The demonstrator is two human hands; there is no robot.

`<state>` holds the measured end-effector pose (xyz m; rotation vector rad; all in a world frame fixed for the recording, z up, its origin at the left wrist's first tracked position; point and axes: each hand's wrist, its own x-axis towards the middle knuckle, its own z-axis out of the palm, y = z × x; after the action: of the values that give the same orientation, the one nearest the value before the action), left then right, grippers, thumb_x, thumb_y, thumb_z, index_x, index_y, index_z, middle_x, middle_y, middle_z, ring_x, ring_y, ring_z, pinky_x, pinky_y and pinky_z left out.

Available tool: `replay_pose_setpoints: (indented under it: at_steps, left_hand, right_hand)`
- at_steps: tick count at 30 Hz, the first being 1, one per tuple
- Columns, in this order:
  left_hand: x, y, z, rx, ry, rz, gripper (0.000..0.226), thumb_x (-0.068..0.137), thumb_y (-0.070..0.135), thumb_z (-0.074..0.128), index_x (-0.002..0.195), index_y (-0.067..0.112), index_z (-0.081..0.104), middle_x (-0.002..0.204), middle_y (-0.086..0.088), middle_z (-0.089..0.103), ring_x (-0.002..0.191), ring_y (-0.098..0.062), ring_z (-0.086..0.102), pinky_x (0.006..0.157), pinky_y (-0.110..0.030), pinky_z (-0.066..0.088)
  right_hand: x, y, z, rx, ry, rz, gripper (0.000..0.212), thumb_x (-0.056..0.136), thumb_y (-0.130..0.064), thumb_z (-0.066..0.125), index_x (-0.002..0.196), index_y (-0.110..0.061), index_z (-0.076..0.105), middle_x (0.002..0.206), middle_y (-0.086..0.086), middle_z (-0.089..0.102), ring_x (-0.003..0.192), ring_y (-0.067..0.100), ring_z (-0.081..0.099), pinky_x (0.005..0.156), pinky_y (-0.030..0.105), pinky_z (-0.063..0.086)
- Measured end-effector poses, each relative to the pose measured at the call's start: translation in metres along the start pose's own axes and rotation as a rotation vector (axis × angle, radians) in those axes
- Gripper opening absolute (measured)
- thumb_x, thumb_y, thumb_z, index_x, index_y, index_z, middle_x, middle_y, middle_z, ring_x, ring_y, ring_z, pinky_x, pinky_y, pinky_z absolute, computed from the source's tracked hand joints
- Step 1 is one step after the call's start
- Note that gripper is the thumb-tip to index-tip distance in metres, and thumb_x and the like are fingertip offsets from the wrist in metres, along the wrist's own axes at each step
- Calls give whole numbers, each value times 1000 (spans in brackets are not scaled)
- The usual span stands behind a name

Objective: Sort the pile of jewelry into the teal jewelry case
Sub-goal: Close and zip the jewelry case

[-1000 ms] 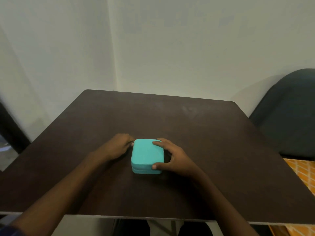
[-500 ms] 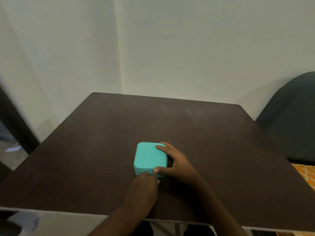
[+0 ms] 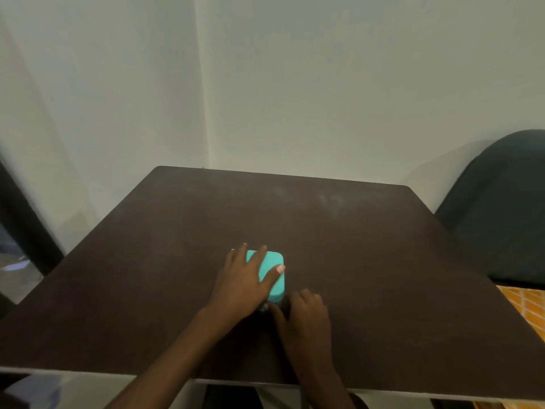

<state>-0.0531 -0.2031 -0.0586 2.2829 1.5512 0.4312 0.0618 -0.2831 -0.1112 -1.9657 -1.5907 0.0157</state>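
left hand [image 3: 244, 283] moved onto teal case [image 3: 272, 276], fingers flat | right hand [image 3: 306, 317] grasp unclear | dark table [image 3: 368, 246] | pale wall [image 3: 324, 84]

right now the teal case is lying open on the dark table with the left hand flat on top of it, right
Not quite: the teal case is closed, not open. The head view shows its lid down, on the dark table, with the left hand flat on top.

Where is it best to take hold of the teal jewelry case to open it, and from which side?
Probably at the near edge of the teal jewelry case, where the seam between lid and base faces the person. The left hand already lies flat on the lid, steadying it; the right hand curls at the near corner, apparently at the zipper, though that spot is too dark to confirm.
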Motion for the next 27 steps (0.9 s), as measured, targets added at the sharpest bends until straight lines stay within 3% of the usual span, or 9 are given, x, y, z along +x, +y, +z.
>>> replay_pose_setpoints:
  at_steps: [2,5,8,11,14,20,22,24,27]
  left_hand:
    - [0,-1,9,20,-21,-4,68,87,66,28,145,33,19,157,-3,12,143,-27,10,112,-45,22]
    - [-1,-7,15,19,22,-1,68,86,67,28,145,34,20,156,0,14,142,-24,12,112,-43,24]
    - [-2,-10,14,9,54,26,67,86,67,30,144,34,22,154,0,18,142,-23,14,111,-40,24]
    - [-4,-11,12,-2,46,60,66,88,64,33,145,34,22,154,1,18,142,-21,11,112,-38,23]
    - [-5,-14,11,-29,39,72,65,88,62,35,144,33,23,153,1,17,142,-21,9,112,-38,22]
    - [-4,-13,11,-66,4,82,64,89,60,37,145,32,22,153,0,16,143,-21,8,111,-41,23]
    - [3,-19,7,-139,-14,101,60,90,56,41,143,31,29,151,-1,21,140,-20,18,112,-40,26]
    - [12,-30,-1,-248,-29,108,54,89,49,50,138,31,40,139,2,35,129,-16,35,107,-32,32]
    - [20,-42,-11,-328,-69,124,50,83,47,61,130,33,50,118,6,43,111,-9,45,99,-27,37]
  right_hand:
    - [-3,-1,-1,-22,-43,-38,16,82,-36,66,77,-23,58,80,-2,60,73,13,52,65,30,46]
    - [-10,2,-5,-50,-50,-134,15,75,-26,75,78,-27,60,76,-7,61,68,9,56,62,27,47]
    - [-1,11,-19,-87,-147,-152,15,85,-23,62,100,-27,60,100,-7,61,93,15,57,82,32,43]
    - [27,18,-31,-228,-61,-203,9,85,-21,61,93,-24,61,92,-2,63,89,22,60,75,36,41]
    - [79,15,-27,-286,-232,-153,19,94,-26,44,102,-21,61,102,1,63,101,22,55,90,37,39]
    - [138,0,-12,-389,-346,-442,21,92,-21,52,109,-18,63,107,5,66,101,22,57,91,36,43]
    - [123,-3,-25,-196,-203,-347,24,93,-21,51,114,-15,61,110,6,64,102,22,56,88,35,45]
    - [86,-7,-38,113,-74,-97,22,95,-24,47,111,-16,60,105,3,62,96,18,57,81,32,47]
    - [14,-20,-34,347,-47,119,31,91,-37,53,120,-27,52,116,-5,60,99,4,55,84,24,47]
